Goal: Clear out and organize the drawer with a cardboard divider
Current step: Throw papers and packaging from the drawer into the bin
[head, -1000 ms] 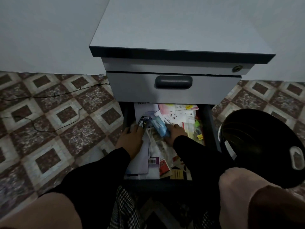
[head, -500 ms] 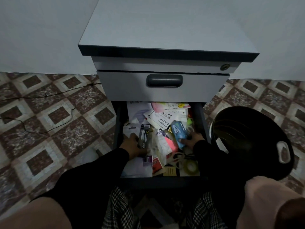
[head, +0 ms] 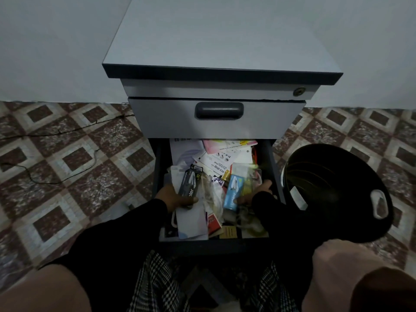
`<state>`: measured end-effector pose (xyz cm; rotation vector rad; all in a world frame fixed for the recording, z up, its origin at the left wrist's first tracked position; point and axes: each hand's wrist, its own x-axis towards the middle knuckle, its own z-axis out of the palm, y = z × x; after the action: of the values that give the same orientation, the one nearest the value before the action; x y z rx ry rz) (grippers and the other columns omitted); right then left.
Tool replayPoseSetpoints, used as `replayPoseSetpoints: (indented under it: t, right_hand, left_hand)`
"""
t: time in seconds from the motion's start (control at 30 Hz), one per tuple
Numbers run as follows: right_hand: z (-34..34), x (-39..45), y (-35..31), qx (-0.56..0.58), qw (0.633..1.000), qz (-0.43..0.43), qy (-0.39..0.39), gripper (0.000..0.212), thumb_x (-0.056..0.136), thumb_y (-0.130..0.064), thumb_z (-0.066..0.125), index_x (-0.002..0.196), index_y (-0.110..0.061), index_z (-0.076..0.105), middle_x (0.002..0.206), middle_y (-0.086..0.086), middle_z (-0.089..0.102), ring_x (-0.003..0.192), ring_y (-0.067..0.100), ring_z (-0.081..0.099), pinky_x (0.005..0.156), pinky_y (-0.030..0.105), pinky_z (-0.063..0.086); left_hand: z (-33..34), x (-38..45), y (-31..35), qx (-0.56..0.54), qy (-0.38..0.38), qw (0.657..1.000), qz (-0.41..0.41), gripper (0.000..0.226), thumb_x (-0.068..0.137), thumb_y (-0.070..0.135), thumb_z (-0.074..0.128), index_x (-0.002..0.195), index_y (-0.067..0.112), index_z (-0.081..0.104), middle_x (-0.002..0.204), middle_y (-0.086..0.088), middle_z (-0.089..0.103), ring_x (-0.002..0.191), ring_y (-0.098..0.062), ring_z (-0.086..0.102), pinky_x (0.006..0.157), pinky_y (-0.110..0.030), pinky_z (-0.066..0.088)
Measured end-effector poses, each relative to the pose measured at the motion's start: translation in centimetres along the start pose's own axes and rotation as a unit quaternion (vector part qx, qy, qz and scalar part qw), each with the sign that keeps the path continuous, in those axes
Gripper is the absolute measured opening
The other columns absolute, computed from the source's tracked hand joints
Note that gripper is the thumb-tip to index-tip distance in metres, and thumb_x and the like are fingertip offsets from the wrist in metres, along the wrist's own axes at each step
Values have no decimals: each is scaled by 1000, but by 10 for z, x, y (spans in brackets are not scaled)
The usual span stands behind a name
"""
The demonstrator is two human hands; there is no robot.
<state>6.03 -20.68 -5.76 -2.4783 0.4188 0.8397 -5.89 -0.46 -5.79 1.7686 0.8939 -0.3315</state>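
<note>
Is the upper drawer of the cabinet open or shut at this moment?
Shut. The upper drawer sits flush under the cabinet top, its handle facing out, while the lower drawer below is pulled out, full of clutter.

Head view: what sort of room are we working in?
Probably a home or small office: a grey lockable drawer cabinet against a plain wall, patterned floor tiles, and an open drawer crammed with stationery.

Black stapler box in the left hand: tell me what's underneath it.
The black stapler box overlies a white packet and crumpled plastic; the left hand covers the rest.
</note>
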Motion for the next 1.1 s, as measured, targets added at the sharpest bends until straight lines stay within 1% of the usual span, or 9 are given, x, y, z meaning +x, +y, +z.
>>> replayPoseSetpoints:
  t: [0.1, 0.37, 0.43, 0.53, 0.63, 0.7, 0.87, 0.97, 1.1]
  right_hand:
    - [1, -6, -2, -7, 1000, 2, 0, 112, 61, -36, 86, 142, -5, 16, 146, 18, 26, 137, 33, 26, 113, 43, 28]
    - [10, -18, -11, 89, 996, -5, 11, 111, 56, -20, 89, 139, -7, 17, 142, 18, 33, 131, 34, 37, 101, 48, 43]
    - [7, -22, -16, 123, 992, -2, -36, 96, 63, -6, 84, 137, -2, 25, 132, 22, 48, 99, 28, 63, 76, 42, 57]
    - [-5, -32, -18, 63, 992, -13, -108, 68, 77, -5, 74, 132, 7, 37, 121, 23, 60, 53, 19, 56, 33, 21, 41]
    - [-13, -32, -19, 28, 995, -22, -94, 64, 74, -18, 79, 125, 6, 49, 108, 14, 64, 77, 18, 58, 50, 17, 45]
    - [-19, -39, -19, 45, 992, -27, -113, 71, 72, -15, 80, 131, 5, 46, 103, 12, 63, 68, 17, 56, 36, 10, 38]
    - [-46, -53, -16, 120, 987, -42, -100, 75, 77, -7, 75, 139, 3, 35, 131, 17, 54, 105, 26, 59, 20, 11, 26]
    - [-66, -61, -12, 108, 988, -44, -101, 65, 73, -14, 79, 126, 6, 48, 114, 17, 62, 90, 20, 59, 32, 21, 38]
    - [-105, -56, 5, 171, 980, -34, -96, 28, 75, -8, 77, 92, 1, 56, 75, 5, 62, 56, 17, 56, 33, 17, 39]
  left_hand:
    - [1, -1, -1, -23, -15, 1000, 6, 43, 70, 16, 82, 107, 4, 63, 101, -14, 68, 80, -22, 63, 70, -26, 54]
    - [-5, 2, -3, -35, -23, 999, 33, 48, 70, 14, 81, 113, 6, 60, 109, -17, 67, 95, -28, 64, 88, -40, 53]
    - [-6, 4, -5, -34, -34, 998, 36, 51, 70, 14, 81, 115, 7, 58, 111, -17, 65, 98, -29, 63, 89, -42, 53]
    - [-10, 1, 0, -29, -45, 998, 45, 57, 75, 16, 78, 124, 6, 52, 114, -15, 62, 100, -27, 60, 86, -37, 52]
    - [-14, -6, 9, -46, -50, 996, 50, 54, 80, 10, 71, 128, 0, 48, 115, -16, 61, 93, -23, 60, 72, -27, 54]
    - [-16, -10, 14, -50, -39, 997, 51, 45, 82, 5, 68, 123, -5, 51, 105, -14, 60, 84, -19, 59, 61, -19, 51]
    - [-13, -20, 36, -41, -18, 994, 98, 80, 57, 36, 85, 120, -2, 53, 108, -17, 64, 99, -32, 63, 84, -42, 54]
    - [0, -25, 58, -35, -26, 990, 137, 87, 44, 44, 80, 115, -1, 56, 102, -18, 65, 91, -29, 63, 86, -44, 54]
    - [33, -47, 104, -44, -48, 985, 159, 37, 71, 14, 79, 98, 6, 55, 79, -11, 61, 67, -19, 60, 63, -24, 52]
